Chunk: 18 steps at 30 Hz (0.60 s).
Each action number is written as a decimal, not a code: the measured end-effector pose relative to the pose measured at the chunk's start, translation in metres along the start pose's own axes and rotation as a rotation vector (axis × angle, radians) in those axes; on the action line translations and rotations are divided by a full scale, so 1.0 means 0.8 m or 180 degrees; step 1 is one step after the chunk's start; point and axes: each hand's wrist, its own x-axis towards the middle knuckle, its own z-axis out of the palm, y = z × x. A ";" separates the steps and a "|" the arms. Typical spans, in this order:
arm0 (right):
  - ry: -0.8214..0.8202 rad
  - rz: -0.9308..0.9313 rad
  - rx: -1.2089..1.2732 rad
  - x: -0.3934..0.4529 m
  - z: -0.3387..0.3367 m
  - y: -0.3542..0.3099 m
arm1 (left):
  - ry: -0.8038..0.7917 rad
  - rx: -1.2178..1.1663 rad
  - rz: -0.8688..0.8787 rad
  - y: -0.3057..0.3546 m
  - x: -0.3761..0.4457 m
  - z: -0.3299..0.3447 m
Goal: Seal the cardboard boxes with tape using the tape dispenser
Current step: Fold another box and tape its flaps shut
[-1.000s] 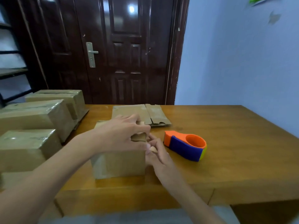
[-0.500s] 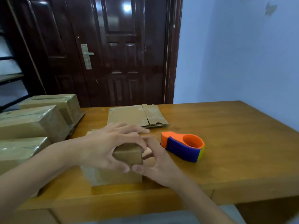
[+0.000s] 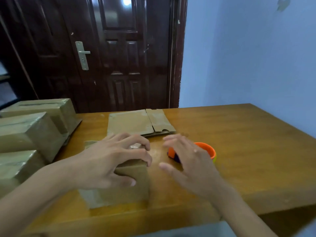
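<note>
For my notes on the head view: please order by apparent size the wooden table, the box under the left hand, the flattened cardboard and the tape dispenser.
1. wooden table
2. box under the left hand
3. flattened cardboard; it lies farther away, so its rank against the box is unsure
4. tape dispenser, partly hidden by the right hand

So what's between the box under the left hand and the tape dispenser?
In the head view, only bare table lies between the box and the dispenser. The right hand hovers spread above that gap and over the dispenser.
</note>
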 end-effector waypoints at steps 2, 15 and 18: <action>0.0192 0.0426 -0.0680 0.004 -0.011 0.035 | -0.0009 0.0001 -0.0052 0.000 0.001 -0.001; -0.0464 0.1189 0.1006 0.012 -0.005 0.088 | 0.0042 -0.0179 -0.0155 0.005 0.003 -0.006; 0.0068 0.1406 0.3058 0.018 -0.015 0.065 | 0.0041 -0.0257 -0.0151 0.004 0.003 -0.006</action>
